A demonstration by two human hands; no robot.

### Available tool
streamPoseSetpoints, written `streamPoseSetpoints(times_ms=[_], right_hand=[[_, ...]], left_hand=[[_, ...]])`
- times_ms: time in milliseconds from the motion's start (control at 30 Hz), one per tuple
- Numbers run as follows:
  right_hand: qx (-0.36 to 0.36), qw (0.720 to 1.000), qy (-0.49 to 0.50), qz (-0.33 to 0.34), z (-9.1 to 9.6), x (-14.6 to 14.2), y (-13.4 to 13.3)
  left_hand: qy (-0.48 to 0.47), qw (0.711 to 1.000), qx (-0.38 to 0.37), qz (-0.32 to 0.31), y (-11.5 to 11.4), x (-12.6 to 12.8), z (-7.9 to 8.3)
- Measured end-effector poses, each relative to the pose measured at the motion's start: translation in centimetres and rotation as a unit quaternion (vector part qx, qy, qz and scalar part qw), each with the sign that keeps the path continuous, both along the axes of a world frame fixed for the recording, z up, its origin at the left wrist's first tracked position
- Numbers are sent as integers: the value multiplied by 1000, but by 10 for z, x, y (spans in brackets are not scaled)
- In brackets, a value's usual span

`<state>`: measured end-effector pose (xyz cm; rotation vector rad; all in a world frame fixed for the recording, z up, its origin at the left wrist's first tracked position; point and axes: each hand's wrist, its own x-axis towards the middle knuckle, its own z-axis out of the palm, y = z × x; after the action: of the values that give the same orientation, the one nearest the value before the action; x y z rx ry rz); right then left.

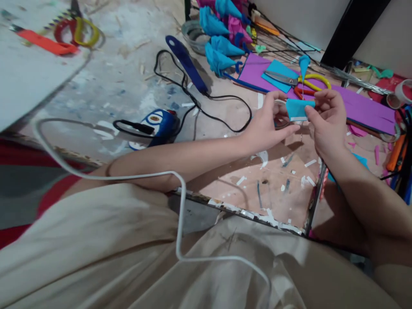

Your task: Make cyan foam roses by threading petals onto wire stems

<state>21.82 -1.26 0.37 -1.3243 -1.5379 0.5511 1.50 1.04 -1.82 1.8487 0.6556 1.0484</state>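
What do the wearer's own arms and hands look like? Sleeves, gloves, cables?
Left hand and right hand: ungloved; no rings or watch visible on what shows. Both forearms uncovered, no markings I can make out. A thin, round white cable crosses the left forearm in view. Red fabric shows by the left elbow; can't tell if it's a sleeve.

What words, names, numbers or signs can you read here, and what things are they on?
There are none that I can read.
Blue-and-white gadget: the little mark in its white oval is too blurred to read.
Orange tool: too blurred to tell if it has writing.
Blue paper in the right hand: no writing shows.
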Motion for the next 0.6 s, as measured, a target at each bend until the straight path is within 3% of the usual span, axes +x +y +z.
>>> streamPoseSetpoints(times_ms=[133,233,433,600], right_hand=[[27,999,-15,13,-8,14,8],[17,999,-23,24,-11,23,13],[-6,1000,-21,12,-11,29,12],[-10,999,-28,12,-7,27,5]], left_hand=[[-18,999,5,48,25,42,-4],[-14,997,35,69,40,55,-5],[-10,997,61,56,44,41,-5],[-25,999,18,39,39,36,-3]])
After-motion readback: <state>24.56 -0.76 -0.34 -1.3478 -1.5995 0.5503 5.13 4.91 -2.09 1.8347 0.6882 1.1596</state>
